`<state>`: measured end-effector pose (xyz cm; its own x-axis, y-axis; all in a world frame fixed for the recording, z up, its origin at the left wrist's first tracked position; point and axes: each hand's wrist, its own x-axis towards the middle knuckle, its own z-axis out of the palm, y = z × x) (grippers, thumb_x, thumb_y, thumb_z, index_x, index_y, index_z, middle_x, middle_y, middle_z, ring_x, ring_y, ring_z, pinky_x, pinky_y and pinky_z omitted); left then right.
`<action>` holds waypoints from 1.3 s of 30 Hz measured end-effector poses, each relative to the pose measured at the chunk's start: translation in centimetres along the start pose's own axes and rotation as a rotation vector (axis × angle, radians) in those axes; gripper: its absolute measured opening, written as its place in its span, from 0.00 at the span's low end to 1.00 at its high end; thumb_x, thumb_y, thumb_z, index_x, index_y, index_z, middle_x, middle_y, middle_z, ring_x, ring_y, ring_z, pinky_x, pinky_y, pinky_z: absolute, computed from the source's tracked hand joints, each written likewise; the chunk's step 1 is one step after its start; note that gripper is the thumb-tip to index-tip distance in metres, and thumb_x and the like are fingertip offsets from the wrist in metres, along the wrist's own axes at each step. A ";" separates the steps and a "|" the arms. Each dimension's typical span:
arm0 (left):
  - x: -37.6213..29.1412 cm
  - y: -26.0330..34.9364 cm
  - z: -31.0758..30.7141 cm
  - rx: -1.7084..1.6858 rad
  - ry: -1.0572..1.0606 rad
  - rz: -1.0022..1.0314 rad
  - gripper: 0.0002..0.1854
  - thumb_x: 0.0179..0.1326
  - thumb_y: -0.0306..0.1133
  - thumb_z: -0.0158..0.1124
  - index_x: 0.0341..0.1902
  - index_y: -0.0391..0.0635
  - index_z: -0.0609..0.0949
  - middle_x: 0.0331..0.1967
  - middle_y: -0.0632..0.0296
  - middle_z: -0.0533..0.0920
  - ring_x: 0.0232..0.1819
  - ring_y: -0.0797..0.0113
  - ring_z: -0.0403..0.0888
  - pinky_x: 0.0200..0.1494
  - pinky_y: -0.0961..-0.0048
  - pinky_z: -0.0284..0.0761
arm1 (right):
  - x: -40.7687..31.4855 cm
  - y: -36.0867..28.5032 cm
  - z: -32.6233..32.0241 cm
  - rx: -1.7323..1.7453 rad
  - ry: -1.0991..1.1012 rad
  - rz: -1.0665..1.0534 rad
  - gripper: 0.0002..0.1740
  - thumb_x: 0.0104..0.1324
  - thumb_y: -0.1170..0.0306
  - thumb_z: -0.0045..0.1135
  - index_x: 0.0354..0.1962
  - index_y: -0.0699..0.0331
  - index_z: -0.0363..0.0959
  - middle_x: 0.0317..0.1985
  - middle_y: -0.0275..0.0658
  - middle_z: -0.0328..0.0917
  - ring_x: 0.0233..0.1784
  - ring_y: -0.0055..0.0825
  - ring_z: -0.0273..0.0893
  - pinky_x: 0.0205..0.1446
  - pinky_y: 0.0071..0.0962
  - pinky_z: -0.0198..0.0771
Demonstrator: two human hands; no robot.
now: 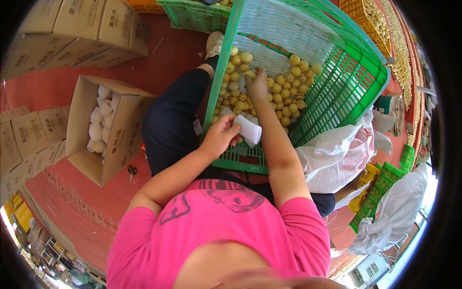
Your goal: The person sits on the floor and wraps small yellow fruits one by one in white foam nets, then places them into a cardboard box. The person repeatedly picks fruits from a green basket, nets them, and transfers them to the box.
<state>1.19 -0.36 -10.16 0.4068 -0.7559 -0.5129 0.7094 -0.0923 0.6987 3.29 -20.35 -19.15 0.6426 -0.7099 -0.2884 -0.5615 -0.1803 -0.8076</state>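
Observation:
My left hand (222, 133) pinches a flattened white foam net sleeve (249, 130) between thumb and fingers, over the near side of a large green plastic crate (224, 77). Inside the crate, my right hand (257, 86) has its fingers around a yellow fruit (249, 74), partly hidden by the hand. Many round yellow fruits (285, 93), likely pepino melons, some with dark stripes, lie about it on the crate's whitish lining (281, 39). To my left stands an open cardboard box (126, 126) holding several fruits in white foam sleeves (96, 130).
Scissors (132, 169) lie on the red floor beside the box. Stacked cartons (83, 21) rise at the upper left. A white plastic sack (332, 159) leans by the crate's right side. Another green crate (198, 16) and an orange crate (366, 27) of fruit stand beyond.

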 end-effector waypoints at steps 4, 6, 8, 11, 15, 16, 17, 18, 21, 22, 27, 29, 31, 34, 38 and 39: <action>1.7 -0.5 0.3 -0.595 -0.180 -0.053 0.10 0.61 0.32 0.57 0.45 0.47 0.73 0.34 0.67 0.76 0.32 0.75 0.72 0.38 0.79 0.69 | -9.2 -1.0 -4.1 0.969 -0.327 0.035 0.25 0.66 0.66 0.45 0.58 0.70 0.56 0.54 0.44 0.66 0.50 0.32 0.71 0.52 0.29 0.68; 2.1 -1.3 0.9 -0.625 -0.189 -0.014 0.10 0.60 0.33 0.58 0.44 0.46 0.74 0.34 0.67 0.76 0.33 0.75 0.72 0.38 0.79 0.69 | -13.0 -1.8 -5.3 1.089 -0.375 -0.012 0.26 0.66 0.71 0.44 0.60 0.68 0.55 0.54 0.43 0.65 0.52 0.30 0.69 0.55 0.28 0.66; 1.9 -2.1 1.7 -0.561 -0.116 -0.001 0.10 0.59 0.33 0.59 0.42 0.45 0.74 0.35 0.67 0.76 0.33 0.75 0.73 0.37 0.79 0.70 | -15.7 -2.6 -4.8 1.034 -0.246 -0.162 0.26 0.66 0.68 0.47 0.60 0.67 0.56 0.56 0.43 0.64 0.54 0.30 0.68 0.57 0.28 0.64; 0.9 -2.9 2.7 -0.419 0.068 0.084 0.11 0.55 0.35 0.64 0.36 0.43 0.75 0.22 0.69 0.74 0.20 0.79 0.69 0.22 0.82 0.65 | -17.6 -3.3 -4.2 0.968 -0.067 -0.142 0.24 0.66 0.65 0.48 0.57 0.66 0.59 0.56 0.45 0.65 0.54 0.30 0.68 0.58 0.29 0.63; -0.3 -2.7 3.1 -0.139 0.186 0.166 0.08 0.52 0.28 0.66 0.32 0.42 0.75 0.21 0.66 0.77 0.21 0.79 0.73 0.20 0.82 0.67 | -18.0 -3.3 -4.2 0.992 0.005 -0.071 0.23 0.68 0.55 0.41 0.50 0.66 0.62 0.47 0.44 0.70 0.48 0.31 0.69 0.52 0.29 0.65; -0.6 -2.5 3.2 -0.098 0.140 0.189 0.07 0.52 0.26 0.65 0.32 0.42 0.75 0.22 0.65 0.77 0.22 0.78 0.74 0.20 0.82 0.69 | -18.0 -3.2 -4.5 1.050 -0.019 -0.055 0.25 0.68 0.51 0.38 0.46 0.65 0.63 0.43 0.42 0.71 0.44 0.30 0.69 0.49 0.29 0.65; -0.9 -2.3 3.4 -0.072 0.099 0.210 0.07 0.52 0.25 0.64 0.33 0.42 0.75 0.23 0.65 0.77 0.22 0.78 0.75 0.21 0.82 0.70 | -18.0 -3.1 -4.7 1.106 -0.038 -0.036 0.27 0.68 0.46 0.35 0.41 0.64 0.65 0.38 0.41 0.72 0.41 0.30 0.69 0.47 0.28 0.65; -1.0 -2.1 3.6 -0.106 0.071 0.225 0.07 0.53 0.23 0.63 0.33 0.40 0.74 0.25 0.64 0.76 0.24 0.76 0.76 0.23 0.80 0.74 | -18.0 -3.0 -5.1 1.133 -0.028 0.049 0.27 0.66 0.44 0.36 0.36 0.62 0.65 0.33 0.38 0.70 0.37 0.29 0.69 0.45 0.29 0.64; -1.6 -1.8 3.7 -0.199 0.048 0.221 0.06 0.55 0.22 0.60 0.35 0.38 0.73 0.28 0.63 0.75 0.26 0.73 0.77 0.27 0.77 0.79 | -18.0 -2.6 -6.0 1.170 -0.101 0.058 0.29 0.66 0.43 0.37 0.36 0.62 0.66 0.33 0.37 0.70 0.37 0.29 0.68 0.44 0.28 0.65; -1.8 -1.8 3.6 -0.196 0.042 0.212 0.06 0.56 0.22 0.60 0.36 0.39 0.73 0.28 0.63 0.75 0.26 0.73 0.77 0.27 0.77 0.78 | -18.0 -2.5 -6.2 1.134 -0.100 0.075 0.28 0.66 0.43 0.37 0.35 0.62 0.67 0.33 0.37 0.70 0.37 0.28 0.68 0.44 0.28 0.65; -2.3 -2.3 2.9 -0.336 -0.033 0.048 0.04 0.57 0.24 0.59 0.36 0.41 0.74 0.29 0.64 0.76 0.25 0.73 0.76 0.26 0.76 0.75 | -18.3 -2.3 -7.0 1.025 -0.257 -0.130 0.27 0.66 0.46 0.40 0.31 0.63 0.69 0.34 0.36 0.70 0.37 0.27 0.67 0.44 0.26 0.64; -2.2 -2.5 2.6 -0.307 0.053 -0.001 0.04 0.58 0.26 0.58 0.36 0.43 0.75 0.29 0.64 0.76 0.26 0.74 0.76 0.26 0.76 0.73 | -18.8 -2.8 -6.9 0.736 -0.194 -0.287 0.15 0.67 0.59 0.47 0.33 0.64 0.70 0.30 0.33 0.70 0.33 0.22 0.67 0.41 0.22 0.65; -2.2 -2.6 2.5 -0.351 0.065 -0.058 0.03 0.59 0.28 0.57 0.37 0.45 0.75 0.30 0.64 0.77 0.27 0.74 0.76 0.27 0.74 0.73 | -19.6 -3.6 -6.4 0.655 -0.136 -0.241 0.09 0.65 0.69 0.49 0.31 0.66 0.70 0.33 0.33 0.72 0.35 0.18 0.67 0.43 0.18 0.64; -2.7 -2.5 2.3 -0.488 0.030 -0.140 0.12 0.63 0.43 0.52 0.39 0.48 0.76 0.31 0.64 0.78 0.29 0.70 0.76 0.32 0.69 0.73 | -20.5 -4.8 -4.7 0.414 -0.035 -0.281 0.06 0.61 0.80 0.51 0.37 0.68 0.70 0.34 0.32 0.73 0.37 0.17 0.69 0.46 0.19 0.66; -5.5 0.2 -0.3 -0.195 -0.156 -0.236 0.21 0.62 0.55 0.50 0.39 0.49 0.77 0.30 0.64 0.78 0.29 0.72 0.76 0.32 0.71 0.71 | -20.9 -4.0 -2.9 0.502 -0.105 -0.265 0.09 0.64 0.75 0.49 0.42 0.68 0.69 0.35 0.34 0.74 0.38 0.18 0.69 0.46 0.20 0.66; -6.6 1.7 -1.7 -0.069 -0.165 -0.153 0.19 0.62 0.50 0.54 0.39 0.44 0.77 0.30 0.62 0.79 0.29 0.73 0.77 0.31 0.74 0.72 | -20.2 -3.2 -2.9 0.571 -0.147 -0.270 0.10 0.66 0.72 0.48 0.43 0.68 0.68 0.36 0.34 0.75 0.39 0.18 0.69 0.45 0.20 0.66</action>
<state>0.68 5.58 -6.49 0.1962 -0.8327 -0.5178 0.7956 -0.1735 0.5805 -9.43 -7.45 -9.26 0.8101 -0.5820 -0.0713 -0.0302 0.0801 -0.9963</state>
